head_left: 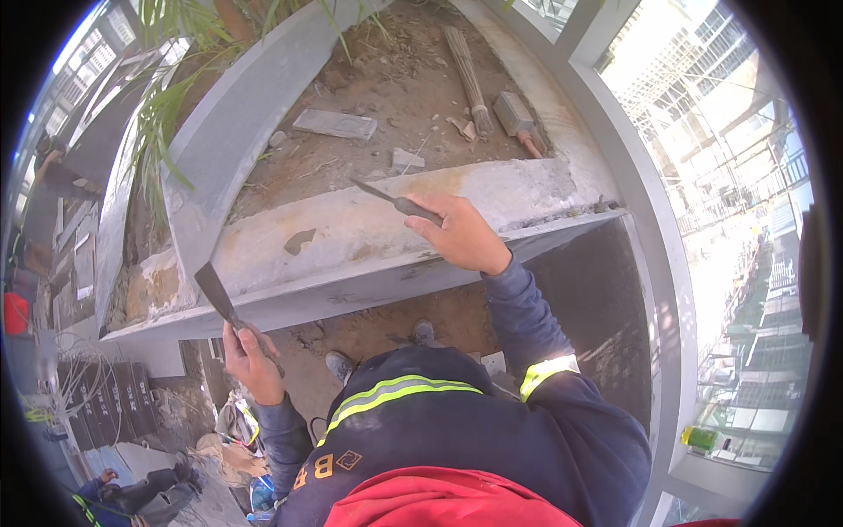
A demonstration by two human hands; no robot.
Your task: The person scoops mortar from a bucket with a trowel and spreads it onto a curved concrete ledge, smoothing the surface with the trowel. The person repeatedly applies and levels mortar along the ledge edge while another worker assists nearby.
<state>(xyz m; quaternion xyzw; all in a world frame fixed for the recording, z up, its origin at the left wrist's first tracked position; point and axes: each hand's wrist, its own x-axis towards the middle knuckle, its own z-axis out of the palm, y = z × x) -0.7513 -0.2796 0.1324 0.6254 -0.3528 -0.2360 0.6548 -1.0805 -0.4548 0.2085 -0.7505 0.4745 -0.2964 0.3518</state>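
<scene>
My left hand [253,362] is closed round the handle of a scraper [216,293], its flat dark blade pointing up and left over the near left end of a rough concrete ledge [369,224]. In my right hand [467,235] is a thin pointed blade tool [379,192] with a dark handle, seen nearly edge-on, so its exact kind cannot be told. Its tip points left above the ledge. A brownish patch [299,241] marks the ledge top between both hands. Beneath it runs a smooth grey front face [351,294].
Behind the ledge is a soil bed with a loose grey slab [335,124], a twig bundle [465,75] and a grey block-shaped tool [514,114]. A grey metal frame [654,211] stands at right, near a green bottle [702,437]. Another person [132,501] is at lower left.
</scene>
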